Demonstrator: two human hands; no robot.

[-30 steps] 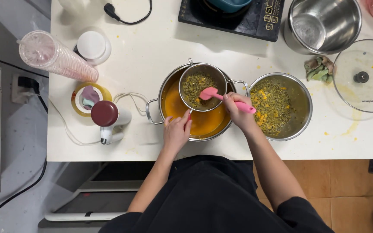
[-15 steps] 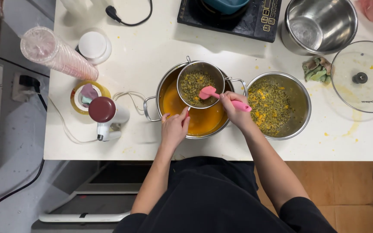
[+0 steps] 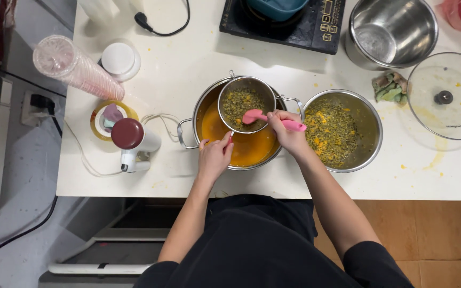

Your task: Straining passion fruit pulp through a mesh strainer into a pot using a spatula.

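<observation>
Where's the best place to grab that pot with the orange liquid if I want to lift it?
Take the pot by its two side loop handles, one hand from each side. The left handle sticks out free toward the white blender; the right handle sits close to the bowl of pulp, so that grip is probably tighter. The strainer resting over the pot looks best removed first.
</observation>
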